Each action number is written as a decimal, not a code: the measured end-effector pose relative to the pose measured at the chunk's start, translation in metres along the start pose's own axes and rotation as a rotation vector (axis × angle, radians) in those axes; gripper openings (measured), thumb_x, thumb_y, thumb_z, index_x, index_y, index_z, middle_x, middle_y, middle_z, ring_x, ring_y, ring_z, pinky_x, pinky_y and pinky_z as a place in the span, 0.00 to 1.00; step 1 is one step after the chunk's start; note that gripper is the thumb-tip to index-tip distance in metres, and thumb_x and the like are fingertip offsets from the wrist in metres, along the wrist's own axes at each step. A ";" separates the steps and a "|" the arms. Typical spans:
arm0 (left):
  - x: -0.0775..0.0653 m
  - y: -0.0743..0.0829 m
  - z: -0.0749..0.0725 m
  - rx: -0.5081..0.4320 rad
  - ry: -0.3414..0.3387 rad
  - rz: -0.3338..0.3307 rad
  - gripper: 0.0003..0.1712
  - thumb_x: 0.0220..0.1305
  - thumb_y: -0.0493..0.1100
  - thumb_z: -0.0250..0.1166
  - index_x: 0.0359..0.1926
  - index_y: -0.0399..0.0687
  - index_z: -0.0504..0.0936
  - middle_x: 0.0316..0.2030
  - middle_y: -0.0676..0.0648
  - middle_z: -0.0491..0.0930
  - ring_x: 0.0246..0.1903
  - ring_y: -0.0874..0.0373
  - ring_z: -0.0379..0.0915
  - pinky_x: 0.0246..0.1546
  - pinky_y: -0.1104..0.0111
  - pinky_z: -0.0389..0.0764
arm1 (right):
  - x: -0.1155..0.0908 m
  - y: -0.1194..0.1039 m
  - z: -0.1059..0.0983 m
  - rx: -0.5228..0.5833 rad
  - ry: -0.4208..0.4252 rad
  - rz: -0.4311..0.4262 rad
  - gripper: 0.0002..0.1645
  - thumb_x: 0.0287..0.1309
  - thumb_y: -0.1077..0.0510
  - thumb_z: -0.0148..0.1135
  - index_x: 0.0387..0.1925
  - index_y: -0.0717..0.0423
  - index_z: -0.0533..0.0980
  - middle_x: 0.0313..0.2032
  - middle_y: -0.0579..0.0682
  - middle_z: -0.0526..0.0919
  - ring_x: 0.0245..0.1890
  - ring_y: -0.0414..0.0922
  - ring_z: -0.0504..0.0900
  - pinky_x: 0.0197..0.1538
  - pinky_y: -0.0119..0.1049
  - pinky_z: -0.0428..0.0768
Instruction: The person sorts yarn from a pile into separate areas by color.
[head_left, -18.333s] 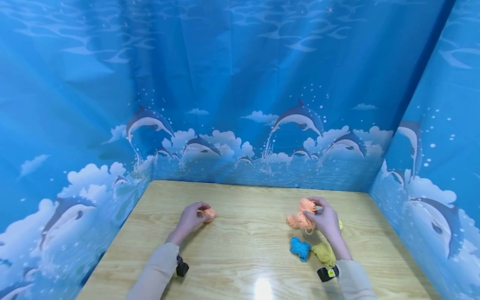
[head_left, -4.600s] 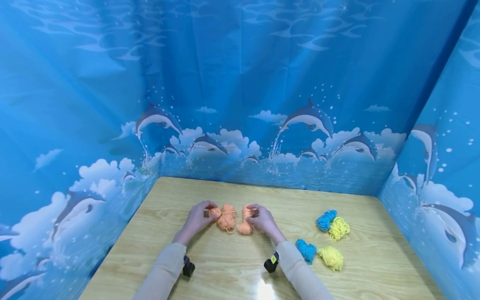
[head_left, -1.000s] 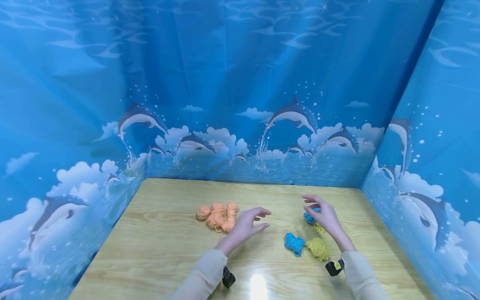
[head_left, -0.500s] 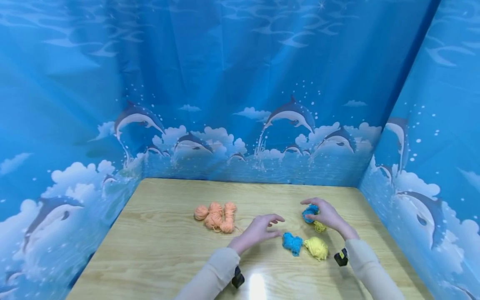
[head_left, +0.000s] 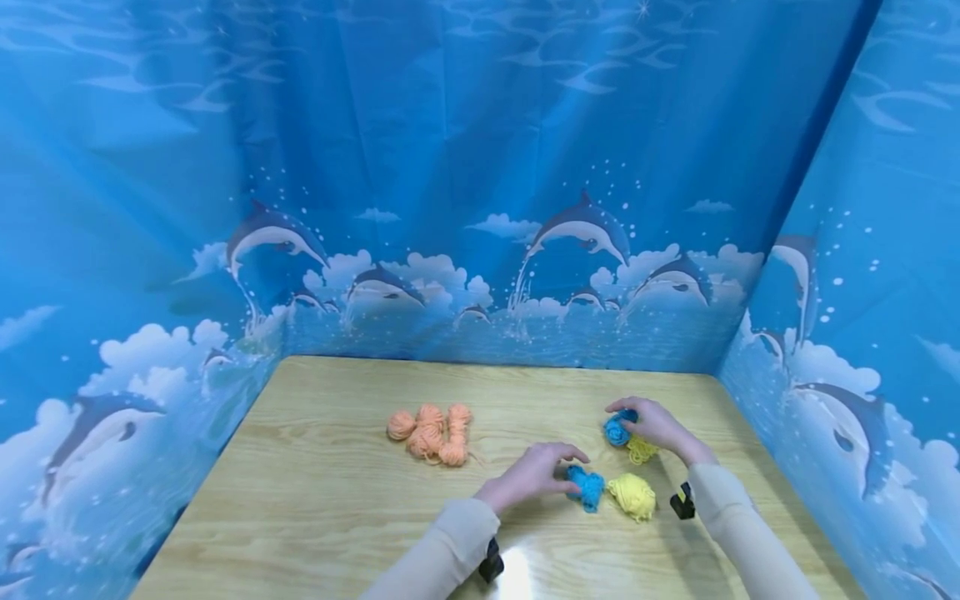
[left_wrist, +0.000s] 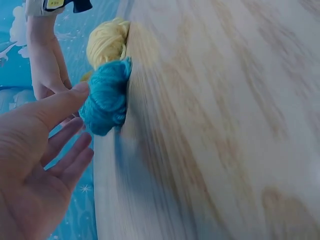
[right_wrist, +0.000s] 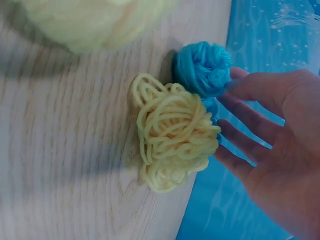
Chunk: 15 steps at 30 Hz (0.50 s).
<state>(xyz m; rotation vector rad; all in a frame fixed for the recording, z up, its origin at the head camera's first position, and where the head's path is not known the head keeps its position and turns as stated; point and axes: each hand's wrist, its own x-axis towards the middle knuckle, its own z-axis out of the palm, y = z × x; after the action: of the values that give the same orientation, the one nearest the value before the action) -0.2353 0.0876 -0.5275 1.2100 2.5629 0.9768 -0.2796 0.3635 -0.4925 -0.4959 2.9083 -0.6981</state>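
Note:
In the head view my left hand [head_left: 528, 477] is at the left side of the nearer blue yarn bundle [head_left: 588, 490]. Its thumb tip overlaps that blue yarn [left_wrist: 106, 97] in the left wrist view, while the other fingers lie loose below. Farther back, my right hand [head_left: 654, 423] holds a small blue yarn ball [head_left: 614, 432] between thumb and fingers. Against this ball lies a loopy yellow yarn bundle [right_wrist: 172, 130], partly in front of the right fingers in the right wrist view. A rounder yellow yarn ball [head_left: 633, 497] touches the nearer blue bundle on its right.
Orange yarn forms a group on the left part of the wooden table [head_left: 322, 500]: a round ball [head_left: 401, 425], a thicker bundle [head_left: 427, 435] and a long upright piece [head_left: 457, 435]. A blue dolphin-print curtain [head_left: 450, 250] stands behind the table and along its sides.
The orange yarn, earlier handled by both hands, now lies grouped and released. My left hand has moved right to the nearer blue bundle; my right hand has come down onto the farther blue ball.

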 end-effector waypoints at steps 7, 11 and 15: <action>0.006 0.003 0.007 0.049 -0.040 0.033 0.26 0.58 0.47 0.76 0.58 0.53 0.83 0.55 0.57 0.83 0.54 0.66 0.77 0.58 0.76 0.75 | 0.008 0.004 0.001 -0.041 -0.043 0.046 0.28 0.50 0.80 0.52 0.50 0.62 0.83 0.52 0.63 0.83 0.56 0.65 0.78 0.57 0.60 0.79; 0.009 0.001 0.011 0.075 -0.043 0.046 0.24 0.57 0.46 0.77 0.55 0.54 0.84 0.52 0.58 0.84 0.52 0.68 0.78 0.57 0.78 0.75 | 0.011 0.005 0.003 -0.061 -0.062 0.048 0.29 0.48 0.82 0.52 0.49 0.62 0.84 0.51 0.63 0.84 0.56 0.66 0.78 0.58 0.62 0.78; 0.011 0.000 0.013 0.084 -0.037 0.050 0.23 0.57 0.47 0.77 0.54 0.54 0.85 0.51 0.58 0.85 0.51 0.68 0.78 0.56 0.78 0.74 | 0.014 0.007 0.007 -0.057 -0.041 0.057 0.23 0.53 0.78 0.57 0.48 0.60 0.84 0.50 0.62 0.84 0.55 0.65 0.79 0.57 0.62 0.78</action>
<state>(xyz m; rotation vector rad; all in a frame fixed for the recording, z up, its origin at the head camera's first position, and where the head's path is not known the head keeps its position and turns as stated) -0.2375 0.1019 -0.5362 1.3070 2.5802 0.8562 -0.2933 0.3621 -0.5021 -0.4256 2.8983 -0.5917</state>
